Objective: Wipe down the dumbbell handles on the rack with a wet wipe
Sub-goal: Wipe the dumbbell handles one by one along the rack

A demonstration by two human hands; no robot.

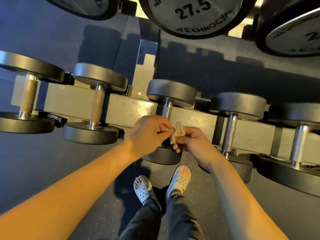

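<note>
Above the middle of the front edge of the dark metal dumbbell rack [119, 104], the person's left hand [149, 130] and right hand [192, 141] are both pinching a small crumpled off-white wet wipe [178, 131] between fingertips and thumbs. They are holding it in the air just over the middle dumbbell's knurled silver handle [167, 108]. The wipe is touching no handle, and the hands seem to be bunching or refolding it, likely readying a fresh face. Nothing is showing which handles are already done: the brownish handle at the rack's left end [28, 96], its brownish neighbour [97, 104] and the silver handles toward the right end [229, 134] are looking alike. By my reading, much of the lower row and the large black 27.5 dumbbell [195, 13] on the upper tier are probably waiting for wiping
</note>
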